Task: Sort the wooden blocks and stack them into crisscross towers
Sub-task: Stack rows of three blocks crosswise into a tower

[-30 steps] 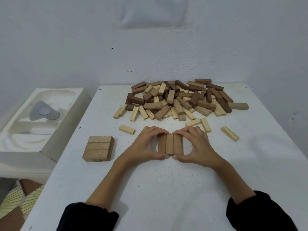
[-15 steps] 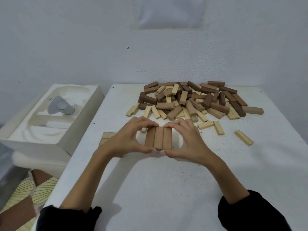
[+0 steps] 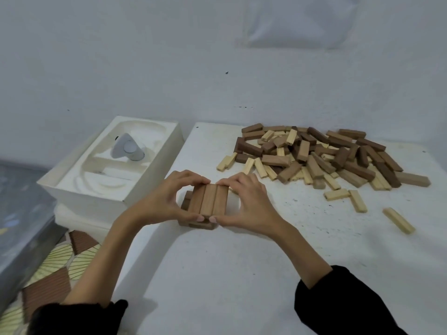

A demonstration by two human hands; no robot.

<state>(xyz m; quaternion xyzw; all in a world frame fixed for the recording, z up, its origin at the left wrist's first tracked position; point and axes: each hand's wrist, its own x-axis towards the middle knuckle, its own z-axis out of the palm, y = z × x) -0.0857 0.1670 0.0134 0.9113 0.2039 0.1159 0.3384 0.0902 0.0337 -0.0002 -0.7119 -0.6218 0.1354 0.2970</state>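
Note:
Three medium-brown wooden blocks (image 3: 208, 199) lie side by side as one row, pinched between my left hand (image 3: 164, 201) and my right hand (image 3: 246, 201). The row sits over a small base stack (image 3: 200, 225) of brown blocks near the table's left edge; only the stack's left side and front edge show beneath it. I cannot tell whether the row touches the stack. A big loose pile of blocks (image 3: 314, 155), dark brown, medium brown and pale, covers the far right of the white table (image 3: 217, 274).
A white moulded tray (image 3: 79, 187) with a grey object (image 3: 127, 148) stands left of the table, close to the stack. Single pale blocks (image 3: 398, 220) lie scattered on the right. A patterned floor (image 3: 55, 267) lies below the table's left edge.
Both hands have lifted the row of three blocks from the table's middle and carried it left, over the base stack. The camera has swung left with them.

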